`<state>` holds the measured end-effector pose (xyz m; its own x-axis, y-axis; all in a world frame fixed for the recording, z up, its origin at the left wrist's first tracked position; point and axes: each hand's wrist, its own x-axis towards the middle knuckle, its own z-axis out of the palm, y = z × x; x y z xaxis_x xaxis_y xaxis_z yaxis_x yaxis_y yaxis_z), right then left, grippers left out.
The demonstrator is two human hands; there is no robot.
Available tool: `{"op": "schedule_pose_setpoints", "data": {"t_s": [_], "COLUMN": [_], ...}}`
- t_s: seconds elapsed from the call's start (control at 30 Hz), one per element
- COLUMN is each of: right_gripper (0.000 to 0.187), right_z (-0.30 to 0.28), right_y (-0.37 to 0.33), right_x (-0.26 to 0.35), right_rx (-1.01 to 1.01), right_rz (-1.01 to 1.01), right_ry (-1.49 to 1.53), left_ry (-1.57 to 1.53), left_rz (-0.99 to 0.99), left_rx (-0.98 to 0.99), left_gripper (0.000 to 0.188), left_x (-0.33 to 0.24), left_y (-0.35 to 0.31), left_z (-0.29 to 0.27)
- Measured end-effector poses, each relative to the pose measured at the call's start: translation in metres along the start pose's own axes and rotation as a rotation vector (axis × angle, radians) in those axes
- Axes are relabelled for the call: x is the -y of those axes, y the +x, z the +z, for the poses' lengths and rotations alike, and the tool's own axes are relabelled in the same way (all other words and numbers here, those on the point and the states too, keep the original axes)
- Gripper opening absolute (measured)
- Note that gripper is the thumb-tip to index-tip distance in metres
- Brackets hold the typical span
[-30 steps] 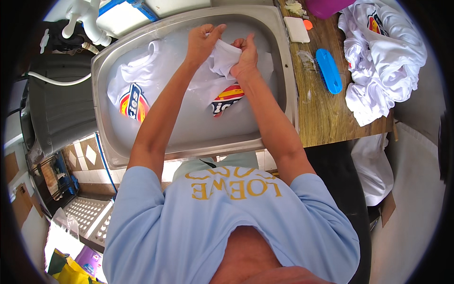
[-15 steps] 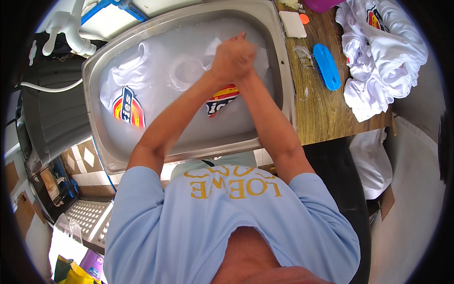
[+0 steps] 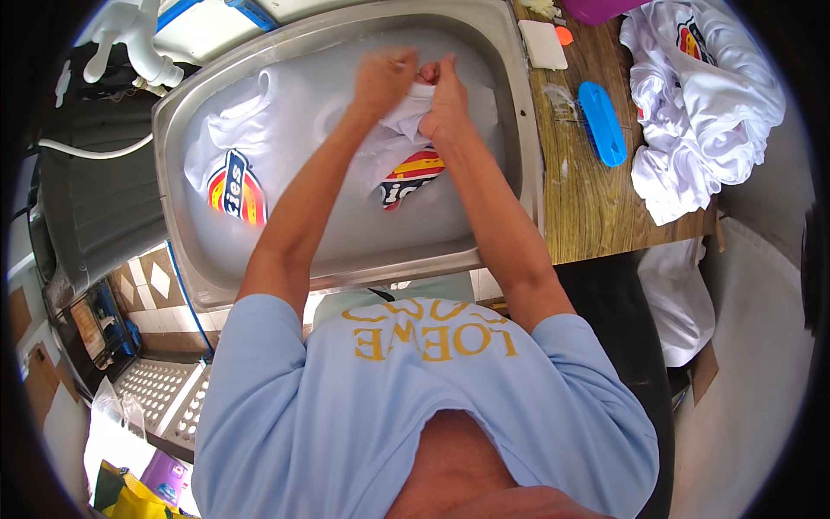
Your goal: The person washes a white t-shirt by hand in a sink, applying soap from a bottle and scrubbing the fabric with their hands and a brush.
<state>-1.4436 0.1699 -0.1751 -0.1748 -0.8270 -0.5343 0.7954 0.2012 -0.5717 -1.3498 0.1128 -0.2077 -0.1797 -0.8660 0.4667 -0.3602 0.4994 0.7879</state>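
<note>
My right hand (image 3: 447, 102) is closed round a bunched part of a white T-shirt (image 3: 417, 105), thumb pointing up, just above the cloudy water. Lower down, the shirt's red, yellow and dark printed emblem (image 3: 411, 177) shows at the surface between my forearms. My left hand (image 3: 386, 82) is beside it on the left, fingers curled and blurred by motion; what it holds cannot be made out. A second white T-shirt (image 3: 233, 130) with a similar emblem floats half sunk on the left side of the metal sink (image 3: 346, 278).
Right of the sink, a wooden counter (image 3: 575, 233) bears a blue scrubbing brush (image 3: 603, 125), a pale square block (image 3: 543, 45), an orange disc (image 3: 565, 35) and a heap of white garments (image 3: 700, 112). A white tap (image 3: 138, 43) stands at the far left.
My hands were clasped together; now they are apart, the left having moved left and slightly up. White cloth shows in my right hand.
</note>
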Motion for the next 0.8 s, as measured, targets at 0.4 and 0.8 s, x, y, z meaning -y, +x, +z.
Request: {"op": "schedule_pose_setpoints", "data": {"t_s": [0.4,0.8], "right_gripper": [0.018,0.030], "right_z": [-0.047,-0.061], "right_y": [0.018,0.042], "right_x": [0.022,0.045], "right_rx": [0.012,0.234], "right_rz": [-0.650,-0.229], "right_ry": [-1.736,-0.975], "left_ry": [0.338,-0.153], "left_rz": [-0.143,-0.427], "left_rx": [0.335,0.203], "left_gripper": [0.025,0.024], "left_x": [0.007,0.029], "left_y": [-0.046,-0.038], "left_z": [-0.050,-0.054]}}
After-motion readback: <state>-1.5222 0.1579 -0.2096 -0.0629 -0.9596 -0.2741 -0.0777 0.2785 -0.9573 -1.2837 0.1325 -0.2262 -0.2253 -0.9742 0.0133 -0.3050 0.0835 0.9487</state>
